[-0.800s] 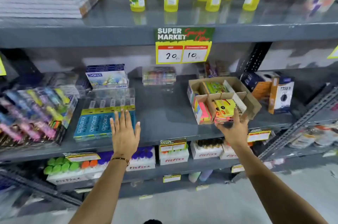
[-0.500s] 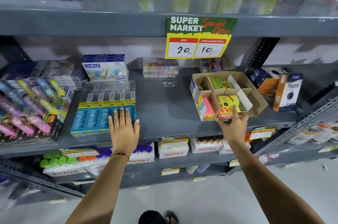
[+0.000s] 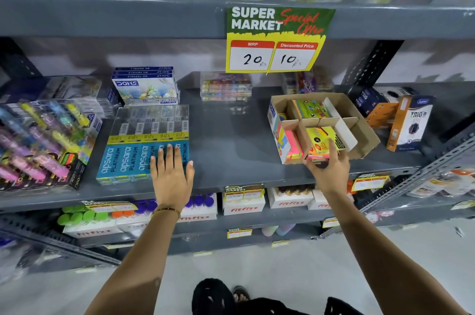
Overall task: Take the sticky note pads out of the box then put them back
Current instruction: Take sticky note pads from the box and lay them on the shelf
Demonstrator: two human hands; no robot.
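Observation:
An open cardboard box [image 3: 365, 132] with dividers sits on the middle shelf at the right. A stack of yellow-wrapped sticky note pads [image 3: 322, 141] fills its front middle compartment. My right hand [image 3: 330, 168] grips this stack at its front end, thumb beneath, index finger on top. Pink pads [image 3: 293, 146] stand in the front left compartment, and green-wrapped pads [image 3: 309, 108] lie in the back one. My left hand [image 3: 171, 173] hovers flat with spread fingers over the shelf edge, beside blue pencil boxes.
Blue Apsara pencil boxes [image 3: 133, 157] lie left of centre, highlighter packs [image 3: 43, 145] at far left, orange-blue Trio boxes [image 3: 408, 121] right of the cardboard box. A price sign [image 3: 276, 39] hangs from the upper shelf. Bare grey shelf [image 3: 231, 139] lies between my hands.
My right hand has reached farther forward and closed around the front of the yellow pad stack. The left hand has stayed by the pencil boxes. The view has moved closer to the shelf.

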